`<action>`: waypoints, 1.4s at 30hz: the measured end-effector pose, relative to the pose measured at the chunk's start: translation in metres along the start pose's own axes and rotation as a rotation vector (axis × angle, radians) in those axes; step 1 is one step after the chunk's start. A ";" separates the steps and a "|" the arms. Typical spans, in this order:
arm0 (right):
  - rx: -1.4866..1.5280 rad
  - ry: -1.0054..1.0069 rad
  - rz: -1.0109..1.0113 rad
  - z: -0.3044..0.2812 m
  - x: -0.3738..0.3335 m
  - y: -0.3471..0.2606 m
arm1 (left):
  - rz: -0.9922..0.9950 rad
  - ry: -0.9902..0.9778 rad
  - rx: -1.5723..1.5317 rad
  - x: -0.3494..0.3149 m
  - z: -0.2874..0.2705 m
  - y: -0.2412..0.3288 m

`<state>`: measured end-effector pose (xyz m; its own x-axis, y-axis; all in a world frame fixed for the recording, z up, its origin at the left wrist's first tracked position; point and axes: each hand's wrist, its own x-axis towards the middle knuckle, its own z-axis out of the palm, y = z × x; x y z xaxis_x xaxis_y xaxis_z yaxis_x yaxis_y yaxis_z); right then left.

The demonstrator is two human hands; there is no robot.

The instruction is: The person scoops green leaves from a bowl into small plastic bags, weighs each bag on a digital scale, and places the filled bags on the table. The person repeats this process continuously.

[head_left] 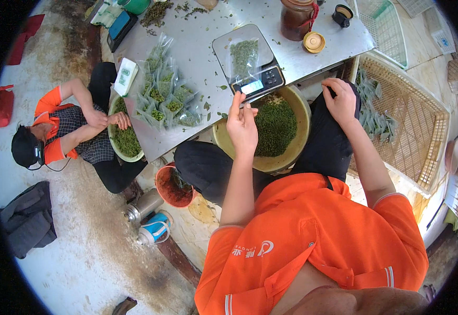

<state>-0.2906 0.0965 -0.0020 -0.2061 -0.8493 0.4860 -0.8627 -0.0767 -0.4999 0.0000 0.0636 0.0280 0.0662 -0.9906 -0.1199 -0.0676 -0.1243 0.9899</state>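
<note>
A digital kitchen scale (220, 53) lies near the metal table's front edge, with a clear bag of small green berries (244, 58) on its plate and its display lit. My left hand (242, 128) is raised just before the scale's panel, fingers stretched upward and partly bent, nothing visible in it. Whether a fingertip touches the scale I cannot tell. Beneath and beside that hand, a wide yellowish basin (303, 123) between my legs holds loose green berries (275, 128). My right hand (340, 101) rests on my right knee, its fingers loosely apart and holding nothing.
Several filled bags (167, 94) are piled on the metal table (200, 55), left of the scale. A brown jar (296, 20) stands at the back. A plastic crate (407, 123) with bags is at right. A co-worker (74, 121) handles berries at left; a red bucket (174, 190) and flasks stand nearby.
</note>
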 end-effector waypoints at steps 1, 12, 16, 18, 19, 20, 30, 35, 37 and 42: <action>0.038 0.005 0.005 0.004 0.001 -0.002 | 0.038 -0.008 0.054 0.001 -0.002 -0.004; -0.035 -0.129 -0.450 0.074 0.082 -0.101 | 0.470 -0.127 0.583 0.035 0.005 -0.002; 0.351 -0.314 -0.262 0.074 0.071 -0.131 | 0.501 -0.129 0.646 0.053 0.001 0.006; 0.555 -0.378 -0.140 0.040 0.056 -0.147 | 0.533 -0.142 0.842 0.039 -0.009 0.037; 0.600 -0.363 -0.151 0.031 0.042 -0.148 | 0.536 -0.191 0.956 0.028 -0.019 0.054; 0.640 -0.354 -0.159 0.025 0.023 -0.148 | 0.535 -0.242 1.064 0.015 -0.027 0.057; 0.614 -0.668 0.276 0.106 -0.137 -0.085 | 0.110 -0.690 1.296 -0.048 -0.039 -0.077; 0.589 -0.829 0.350 0.101 -0.136 -0.083 | 0.009 -0.753 1.270 -0.056 -0.035 -0.078; 0.417 -0.844 0.321 0.088 -0.127 -0.100 | -0.076 -0.817 1.291 -0.060 -0.035 -0.102; 0.334 -0.785 0.086 0.135 -0.155 -0.084 | -0.108 -0.900 1.373 -0.072 -0.023 -0.126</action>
<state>-0.1239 0.1638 -0.1326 0.2211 -0.9652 -0.1393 -0.6521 -0.0401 -0.7571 0.0262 0.1518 -0.0861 -0.4020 -0.6263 -0.6680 -0.9119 0.3402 0.2297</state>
